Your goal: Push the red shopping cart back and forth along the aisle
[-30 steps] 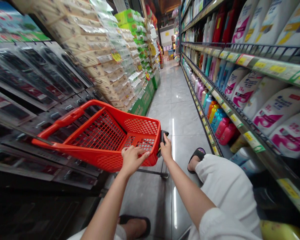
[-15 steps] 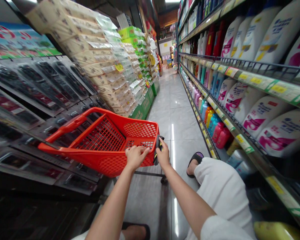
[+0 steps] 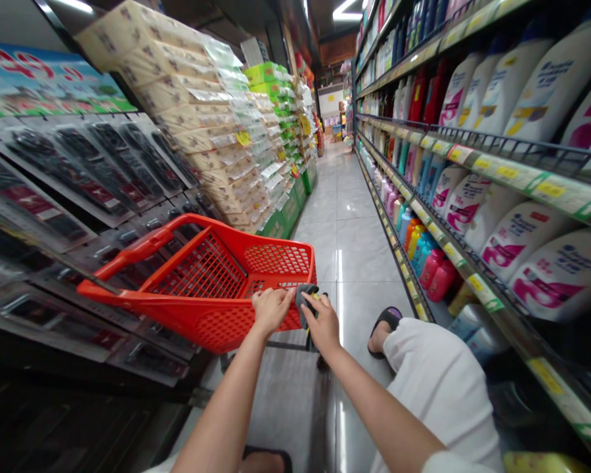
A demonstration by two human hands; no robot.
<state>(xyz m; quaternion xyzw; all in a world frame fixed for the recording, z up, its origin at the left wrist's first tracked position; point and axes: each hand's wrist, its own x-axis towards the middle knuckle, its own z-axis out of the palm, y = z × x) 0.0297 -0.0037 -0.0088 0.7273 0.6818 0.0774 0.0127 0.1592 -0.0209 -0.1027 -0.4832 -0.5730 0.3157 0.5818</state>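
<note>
A red shopping cart (image 3: 192, 263) with a lattice basket stands across the aisle, left of centre. My left hand (image 3: 272, 309) is closed over the near rim of the basket, close to its right-hand corner. At that corner my right hand (image 3: 322, 322) grips a dark grey and yellow cloth-like item (image 3: 306, 303), with the fingers bent over it. The item lies against the basket's end, and its lower part hangs beside the corner. Fingertips of my left hand reach its left edge.
Shelves of shampoo bottles (image 3: 512, 236) line the right side. Stacked packages (image 3: 197, 125) and hanging blister packs (image 3: 88, 177) line the left. A tiled floor (image 3: 357, 243) runs down the aisle. My sandalled foot (image 3: 385, 328) is right of the cart.
The dark item has shifted left onto the basket's near corner, closer to my left hand. My right hand has turned and its fingers now lie over the item. The view has tilted slightly.
</note>
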